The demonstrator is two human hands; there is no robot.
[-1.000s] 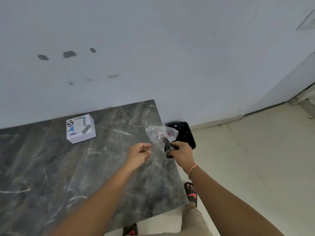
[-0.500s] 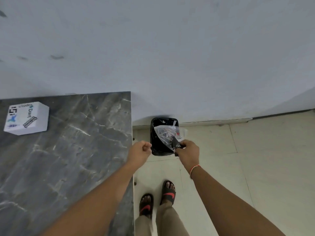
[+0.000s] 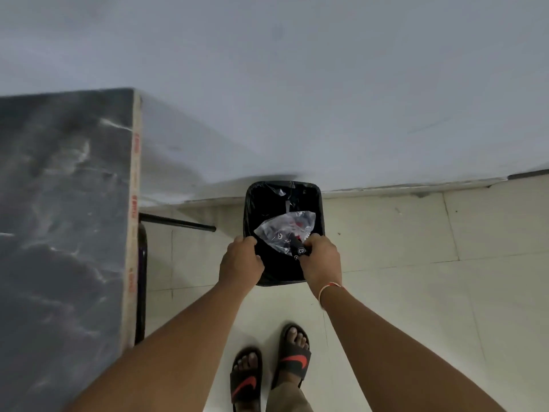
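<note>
The right hand [image 3: 320,260] is closed around the near end of a clear plastic bag [image 3: 285,230]. It pinches the bag together with a small black piece [image 3: 300,250] that bears a white round logo. The bag is crumpled and hangs over the open mouth of a black bin [image 3: 322,215], with something red showing faintly through the film. The left hand [image 3: 240,260] has its fingers curled over the near left rim of the bin, grasping it where the black liner folds over.

The bin stands on the tiled floor [image 3: 416,263] with its far side against the foot of the pale wall [image 3: 326,84]. It sits to the right of the dark marbled worktop [image 3: 59,203], apart from the worktop's right edge. A black bar [image 3: 178,223] of the frame reaches out from under that edge toward the bin. A thin orange band [image 3: 328,288] circles the right wrist. Two feet in black sandals [image 3: 245,379] with red marks stand on the floor on the near side of the bin.
</note>
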